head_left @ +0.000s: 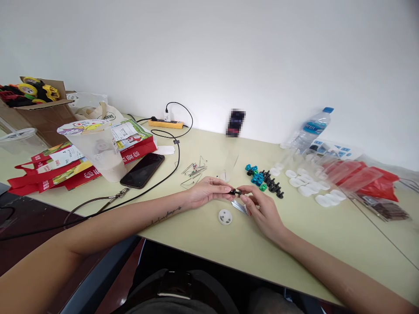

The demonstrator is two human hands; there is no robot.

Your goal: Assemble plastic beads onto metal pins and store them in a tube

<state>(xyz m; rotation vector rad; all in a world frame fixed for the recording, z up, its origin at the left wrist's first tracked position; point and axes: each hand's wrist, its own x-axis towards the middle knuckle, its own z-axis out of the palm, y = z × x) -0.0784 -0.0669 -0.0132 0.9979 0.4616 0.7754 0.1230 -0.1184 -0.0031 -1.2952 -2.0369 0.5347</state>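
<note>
My left hand (208, 192) pinches one end of a small black plastic part (233, 192) between thumb and fingers. My right hand (263, 209) is closed on the other end, so the part spans the gap between both hands. Below them sits a small round white dish (225, 217) with several tiny metal pieces in it. A bundle of thin metal rods (240, 206) lies partly under my right hand. Bent metal wires (194, 171) are scattered beyond my left hand. Past my right hand are several black plastic pieces (274, 186) and blue and green metallic pieces (257, 178).
White discs (307, 188), red plastic packaging (376, 181) and a water bottle (314, 128) occupy the right. To the left stand a plastic cup (109, 163), a phone (142, 170), red bags (88, 174) and a cardboard box (42, 120). A black cable (168, 174) crosses the table from a power strip (166, 124).
</note>
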